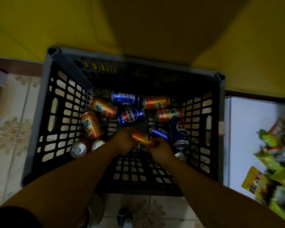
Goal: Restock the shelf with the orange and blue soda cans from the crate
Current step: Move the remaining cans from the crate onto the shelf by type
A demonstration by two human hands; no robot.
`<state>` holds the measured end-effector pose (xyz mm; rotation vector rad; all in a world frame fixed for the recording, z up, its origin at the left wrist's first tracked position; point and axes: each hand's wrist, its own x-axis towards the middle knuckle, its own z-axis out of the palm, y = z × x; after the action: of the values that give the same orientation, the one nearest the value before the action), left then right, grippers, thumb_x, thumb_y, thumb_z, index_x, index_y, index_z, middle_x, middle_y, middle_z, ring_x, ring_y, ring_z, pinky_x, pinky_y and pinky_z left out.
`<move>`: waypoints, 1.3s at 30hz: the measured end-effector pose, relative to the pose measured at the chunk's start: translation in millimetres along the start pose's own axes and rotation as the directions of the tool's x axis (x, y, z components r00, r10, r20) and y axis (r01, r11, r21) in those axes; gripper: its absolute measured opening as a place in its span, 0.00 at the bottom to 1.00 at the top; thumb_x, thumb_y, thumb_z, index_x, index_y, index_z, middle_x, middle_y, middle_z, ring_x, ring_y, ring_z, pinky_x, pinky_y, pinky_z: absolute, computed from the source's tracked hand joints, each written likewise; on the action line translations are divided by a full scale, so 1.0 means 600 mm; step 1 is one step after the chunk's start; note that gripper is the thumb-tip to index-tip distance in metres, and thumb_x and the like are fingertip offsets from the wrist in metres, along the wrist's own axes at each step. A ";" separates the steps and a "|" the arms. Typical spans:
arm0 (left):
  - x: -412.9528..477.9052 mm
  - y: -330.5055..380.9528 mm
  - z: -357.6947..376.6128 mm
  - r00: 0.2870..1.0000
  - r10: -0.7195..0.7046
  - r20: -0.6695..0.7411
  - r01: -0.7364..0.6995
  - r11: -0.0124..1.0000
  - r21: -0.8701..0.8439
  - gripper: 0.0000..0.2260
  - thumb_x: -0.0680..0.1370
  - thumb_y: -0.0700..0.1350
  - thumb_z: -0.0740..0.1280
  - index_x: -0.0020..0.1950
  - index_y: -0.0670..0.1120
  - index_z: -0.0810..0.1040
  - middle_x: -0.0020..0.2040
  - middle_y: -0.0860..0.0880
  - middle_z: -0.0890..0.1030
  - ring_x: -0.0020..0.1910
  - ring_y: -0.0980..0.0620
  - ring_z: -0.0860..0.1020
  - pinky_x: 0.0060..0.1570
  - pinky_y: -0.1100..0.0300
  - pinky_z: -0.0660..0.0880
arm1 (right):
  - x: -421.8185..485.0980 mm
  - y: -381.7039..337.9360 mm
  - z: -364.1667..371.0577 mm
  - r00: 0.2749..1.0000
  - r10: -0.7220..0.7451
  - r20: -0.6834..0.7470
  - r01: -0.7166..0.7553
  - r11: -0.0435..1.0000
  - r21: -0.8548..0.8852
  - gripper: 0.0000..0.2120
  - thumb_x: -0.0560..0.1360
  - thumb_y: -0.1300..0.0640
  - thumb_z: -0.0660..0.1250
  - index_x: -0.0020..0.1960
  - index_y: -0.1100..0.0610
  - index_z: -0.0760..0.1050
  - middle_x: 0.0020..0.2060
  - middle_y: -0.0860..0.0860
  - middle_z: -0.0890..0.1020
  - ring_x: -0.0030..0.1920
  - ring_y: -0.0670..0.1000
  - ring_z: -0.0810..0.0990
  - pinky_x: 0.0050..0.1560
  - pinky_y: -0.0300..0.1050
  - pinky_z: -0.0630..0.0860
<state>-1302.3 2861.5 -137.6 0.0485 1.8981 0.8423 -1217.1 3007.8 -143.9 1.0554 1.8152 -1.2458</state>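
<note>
A dark slotted crate [48, 99] stands on the floor below me, holding several orange and blue soda cans. Both my arms reach down into it. My left hand [124, 142] and my right hand [161, 149] grip the same orange can [142, 138], which lies tilted between them near the crate's middle. Blue Pepsi cans [132, 116] lie just beyond and to the right [178, 129] of my hands. More orange cans [103, 106] lie on their sides at the left and back. Two cans stand upright at the near left [78, 149].
A yellow surface [138, 27] rises behind the crate. A white cabinet top [247, 129] at the right carries several snack packets [275, 162]. Patterned floor tiles [11, 129] show at the left and in front, where my shoe [124, 217] is visible.
</note>
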 end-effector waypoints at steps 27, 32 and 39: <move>-0.733 0.482 0.102 0.611 0.792 0.001 -0.710 0.548 -0.443 0.12 0.78 0.40 0.65 0.59 0.52 0.71 0.54 0.52 0.81 0.45 0.58 0.81 0.46 0.60 0.77 | -0.882 -0.078 -0.328 0.280 -0.458 -0.844 0.928 0.355 0.115 0.08 0.76 0.50 0.68 0.54 0.51 0.75 0.49 0.50 0.83 0.46 0.45 0.82 0.44 0.39 0.79; -0.833 0.540 0.203 0.463 0.880 0.101 -0.828 0.471 -0.304 0.21 0.71 0.34 0.72 0.63 0.43 0.74 0.52 0.48 0.82 0.49 0.54 0.81 0.56 0.58 0.77 | -1.009 0.007 -0.370 0.206 -0.335 -0.920 0.925 0.373 0.071 0.14 0.74 0.45 0.69 0.57 0.48 0.73 0.52 0.52 0.82 0.50 0.52 0.83 0.53 0.54 0.81; -0.898 0.603 0.339 0.346 0.873 0.344 -0.865 0.439 -0.243 0.16 0.72 0.40 0.73 0.58 0.48 0.76 0.53 0.47 0.82 0.53 0.51 0.81 0.51 0.60 0.78 | -1.133 0.157 -0.420 0.204 -0.273 -0.940 0.874 0.483 0.050 0.22 0.70 0.59 0.75 0.60 0.51 0.69 0.52 0.52 0.81 0.51 0.52 0.82 0.51 0.53 0.81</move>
<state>-992.7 3034.2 443.1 1.2747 1.3225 1.4114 -859.6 3104.3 486.5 1.5191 2.9767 -2.1895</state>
